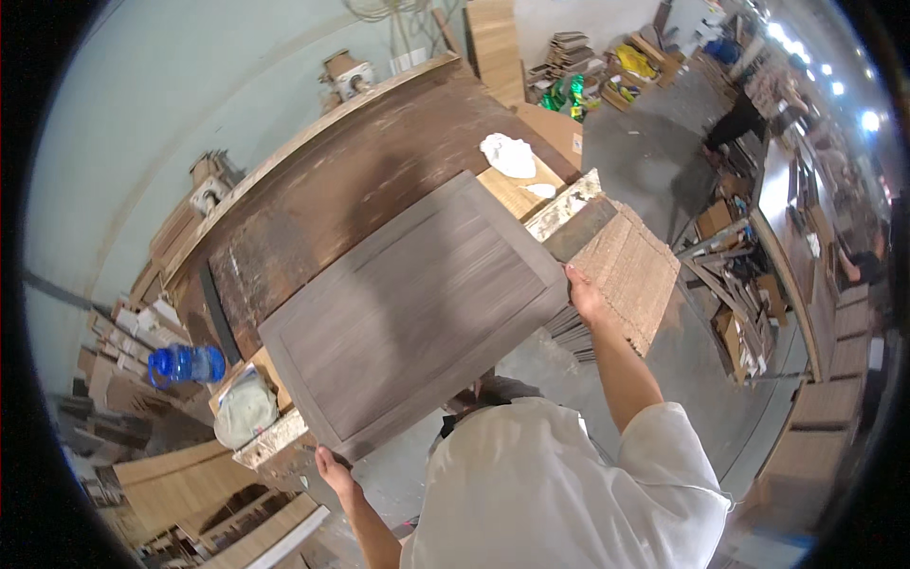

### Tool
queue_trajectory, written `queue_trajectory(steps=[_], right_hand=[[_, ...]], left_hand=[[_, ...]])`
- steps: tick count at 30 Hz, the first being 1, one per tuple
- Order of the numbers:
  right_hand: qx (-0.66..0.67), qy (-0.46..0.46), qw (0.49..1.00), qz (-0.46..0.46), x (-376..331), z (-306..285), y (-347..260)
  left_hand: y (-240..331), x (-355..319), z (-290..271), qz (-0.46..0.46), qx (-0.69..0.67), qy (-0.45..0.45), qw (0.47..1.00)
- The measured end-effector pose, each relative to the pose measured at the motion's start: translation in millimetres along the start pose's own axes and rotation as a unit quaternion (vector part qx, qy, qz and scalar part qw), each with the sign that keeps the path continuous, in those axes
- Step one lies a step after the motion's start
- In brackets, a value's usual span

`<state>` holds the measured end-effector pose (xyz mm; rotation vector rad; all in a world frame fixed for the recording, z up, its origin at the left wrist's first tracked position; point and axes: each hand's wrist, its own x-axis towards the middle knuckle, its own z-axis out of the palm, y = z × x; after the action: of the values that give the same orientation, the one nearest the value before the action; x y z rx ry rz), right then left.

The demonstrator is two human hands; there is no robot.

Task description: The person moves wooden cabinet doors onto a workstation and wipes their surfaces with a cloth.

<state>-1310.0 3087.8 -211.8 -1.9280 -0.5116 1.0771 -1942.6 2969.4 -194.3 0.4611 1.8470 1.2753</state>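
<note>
A large grey-brown stained wooden door panel [417, 308] with a recessed centre lies tilted over the edge of a dark, stained workbench [351, 171]. My left hand [334, 471] grips its near lower corner. My right hand [583, 294] grips its right edge. Both arms come up from below past my white shirt.
A stack of stained panels [626, 270] stands just right of my right hand. White rags [509, 155] lie on a pale board at the bench's far end. A blue water bottle [185, 364] and a grey cloth [245, 410] sit at left. A person [749, 114] stands far right among wood piles.
</note>
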Motion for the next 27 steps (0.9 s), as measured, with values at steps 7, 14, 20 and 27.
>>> queue_trajectory(steps=[7, 14, 20, 27], right_hand=[[0.106, 0.126, 0.986, 0.027, -40, 58, 25], [-0.04, -0.11, 0.992, 0.036, -124, 114, 46], [0.033, -0.172, 0.984, 0.041, -173, 142, 45], [0.365, -0.027, 0.927, 0.075, -229, 145, 123]], left_hand=[[61, 36, 43, 0.265, 0.275, 0.031, 0.924], [182, 154, 182, 0.496, 0.531, -0.036, 0.686], [215, 277, 222, 0.191, 0.471, -0.303, 0.806], [256, 76, 311, 0.209, 0.53, -0.368, 0.735]])
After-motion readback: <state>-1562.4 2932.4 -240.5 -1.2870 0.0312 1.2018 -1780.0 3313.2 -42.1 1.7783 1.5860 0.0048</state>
